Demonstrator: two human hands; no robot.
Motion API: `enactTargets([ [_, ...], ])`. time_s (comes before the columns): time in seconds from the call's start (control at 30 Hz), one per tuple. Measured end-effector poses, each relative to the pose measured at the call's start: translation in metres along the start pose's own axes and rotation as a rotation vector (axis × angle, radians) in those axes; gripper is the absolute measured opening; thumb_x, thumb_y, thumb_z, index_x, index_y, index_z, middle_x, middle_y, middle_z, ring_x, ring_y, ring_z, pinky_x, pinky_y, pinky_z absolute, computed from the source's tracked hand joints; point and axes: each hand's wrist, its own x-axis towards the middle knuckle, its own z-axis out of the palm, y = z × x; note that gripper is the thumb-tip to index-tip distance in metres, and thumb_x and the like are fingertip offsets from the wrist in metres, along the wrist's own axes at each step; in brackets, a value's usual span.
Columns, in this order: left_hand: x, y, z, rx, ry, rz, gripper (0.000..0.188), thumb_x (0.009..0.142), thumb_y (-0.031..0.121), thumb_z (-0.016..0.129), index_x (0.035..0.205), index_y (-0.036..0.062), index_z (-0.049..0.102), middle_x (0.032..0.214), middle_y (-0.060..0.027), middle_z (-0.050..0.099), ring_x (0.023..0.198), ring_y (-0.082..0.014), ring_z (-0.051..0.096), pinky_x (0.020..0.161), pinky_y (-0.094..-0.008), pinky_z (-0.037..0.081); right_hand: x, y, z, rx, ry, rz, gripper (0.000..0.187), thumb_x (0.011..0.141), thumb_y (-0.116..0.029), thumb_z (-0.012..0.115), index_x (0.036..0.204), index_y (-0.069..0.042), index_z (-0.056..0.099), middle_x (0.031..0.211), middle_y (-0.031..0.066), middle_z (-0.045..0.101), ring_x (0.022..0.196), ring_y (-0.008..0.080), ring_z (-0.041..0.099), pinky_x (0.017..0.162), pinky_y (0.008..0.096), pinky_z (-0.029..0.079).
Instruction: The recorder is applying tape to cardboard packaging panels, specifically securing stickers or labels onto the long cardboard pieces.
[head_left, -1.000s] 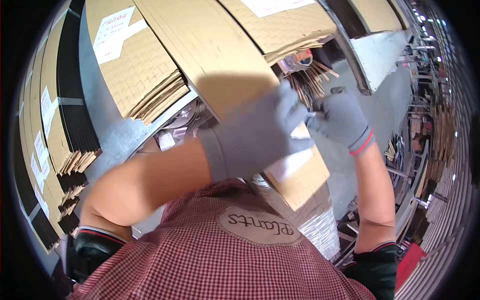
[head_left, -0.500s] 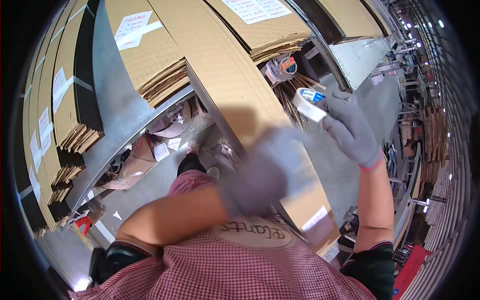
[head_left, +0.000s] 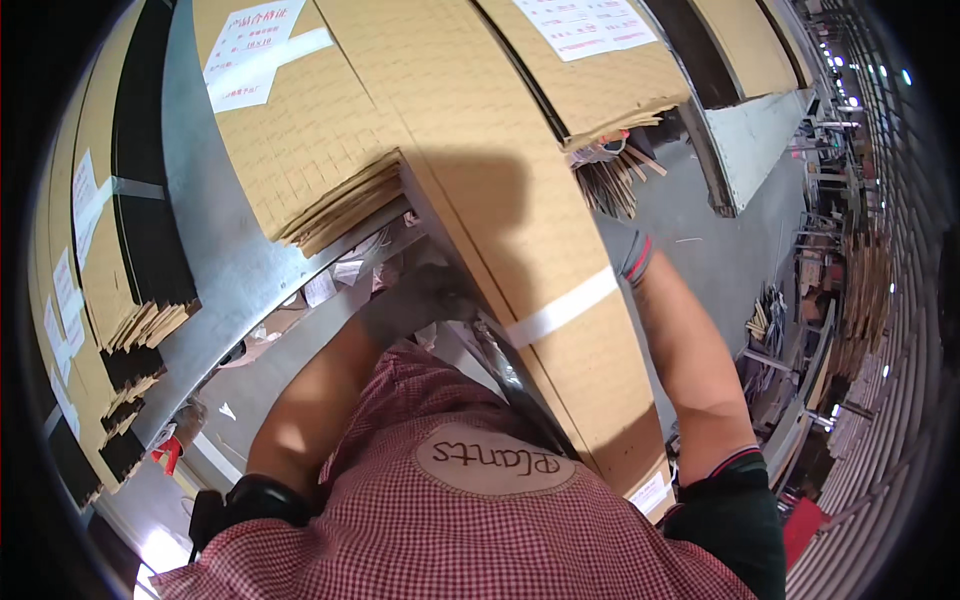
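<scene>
A strip of whitish tape [head_left: 565, 308] runs across the top of a long stack of flat cardboard [head_left: 470, 185] in front of me. Beside the stack's left side, in shadow, is my left hand [head_left: 425, 300] in a grey glove. Its fingers are at the cardboard's side near the tape's left end, too dark to read. My right hand [head_left: 628, 250], gloved too, reaches down past the stack's right edge close to the strip's other end. Only its wrist and part of the back show; the fingers are behind the cardboard. No tape roll is visible.
More cardboard stacks with dark sides [head_left: 150, 210] stand to the left on a grey metal surface [head_left: 215, 190]. White printed labels [head_left: 255, 55] are taped on top. Thin cardboard strips [head_left: 610, 185] stick out beyond the stack's far right edge. A metal-edged panel [head_left: 755, 150] lies farther right.
My left hand has moved from above the stack down to its left side. My right hand, which held up a tape roll, has dropped beside the right edge. Tape now lies across the cardboard.
</scene>
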Motion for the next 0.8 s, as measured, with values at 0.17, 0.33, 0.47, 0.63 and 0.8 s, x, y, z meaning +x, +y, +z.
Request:
enactTargets([
  [0.17, 0.019, -0.063, -0.023, -0.085, 0.066, 0.019, 0.021, 0.081, 0.017, 0.071, 0.093, 0.0003, 0.069, 0.095, -0.0116, 0.069, 0.090, -0.0200, 0.064, 0.077, -0.0334, 0.051, -0.034, -0.118, 0.036, -0.026, 0.642, -0.129, 0.060, 0.081, -0.025, 0.070, 0.133, -0.004, 0.051, 0.127, 0.0224, 0.053, 0.112, 0.0370, 0.057, 0.092, 0.0462, 0.046],
  [0.33, -0.075, 0.078, -0.045, 0.610, -0.262, 0.029, 0.033, 0.068, 0.036, 0.080, 0.075, 0.0056, 0.067, 0.093, -0.0138, 0.068, 0.097, -0.0271, 0.065, 0.082, -0.0330, 0.046, -0.043, -0.146, 0.067, -0.605, 0.532, -0.101, 0.077, 0.061, -0.023, 0.083, 0.125, 0.003, 0.049, 0.123, 0.0262, 0.051, 0.109, 0.0518, 0.048, 0.091, 0.0558, 0.039],
  [0.47, -0.058, 0.217, 0.050, 1.341, -0.309, 0.636, 0.028, 0.077, 0.025, 0.065, 0.062, 0.0028, 0.056, 0.056, -0.0125, 0.051, 0.065, -0.0340, 0.062, 0.068, -0.0421, 0.048, -0.048, -0.110, 0.077, -0.566, 0.657, -0.271, 0.045, 0.073, -0.023, 0.074, 0.106, -0.002, 0.053, 0.129, 0.0226, 0.047, 0.117, 0.0469, 0.046, 0.092, 0.0533, 0.038],
  [0.63, 0.049, 0.177, 0.041, 0.699, -0.108, 1.003, 0.036, 0.085, 0.033, 0.062, 0.097, 0.0001, 0.067, 0.093, -0.0140, 0.063, 0.086, -0.0307, 0.053, 0.080, -0.0402, 0.042, -0.068, -0.083, 0.028, 0.684, 0.625, 0.232, 0.041, 0.082, -0.018, 0.064, 0.116, 0.003, 0.056, 0.112, 0.0159, 0.060, 0.108, 0.0291, 0.056, 0.100, 0.0423, 0.037],
  [0.8, 0.041, 0.167, 0.052, 1.041, -0.054, 0.976, 0.039, 0.074, 0.043, 0.071, 0.077, 0.0036, 0.074, 0.085, -0.0131, 0.062, 0.087, -0.0293, 0.053, 0.077, -0.0390, 0.040, -0.090, -0.122, -0.059, -0.007, 0.094, -0.169, 0.020, 0.081, -0.021, 0.067, 0.086, -0.002, 0.068, 0.084, 0.0090, 0.066, 0.084, 0.0230, 0.065, 0.100, 0.0369, 0.041],
])
